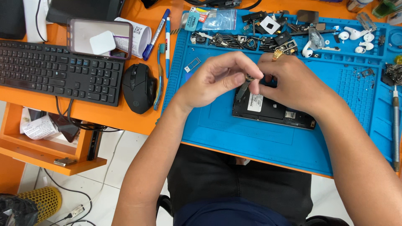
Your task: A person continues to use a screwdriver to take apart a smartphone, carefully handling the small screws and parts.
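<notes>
An opened phone [272,109], dark with a white label on its exposed inside, lies flat near the middle of the blue work mat [251,138], partly covered by both hands. The left hand [213,79] holds a slim grey tool [243,88] pinched between thumb and fingers [245,71], its tip angled down onto the phone's upper left corner. The right hand [293,81], wearing a gold ring [278,54], rests on the phone's top edge with its fingers curled down against it, touching the left hand's fingertips; whether it grips anything small there cannot be told. Along the mat's far edge lie scattered small black and metal parts [251,39], a clear plastic bag [217,19] and several white earbuds [356,35]. A grey screwdriver [395,125] lies lengthwise at the mat's right edge. The mat sits on an orange bench [104,113]. To its left lie a blue pen [155,35] and a white pen [168,42], then a black mouse [139,88] and a black keyboard [58,71], with a phone in a clear case [100,37] propped behind the keyboard. Below on the floor stands a yellow mesh bin [39,201].
</notes>
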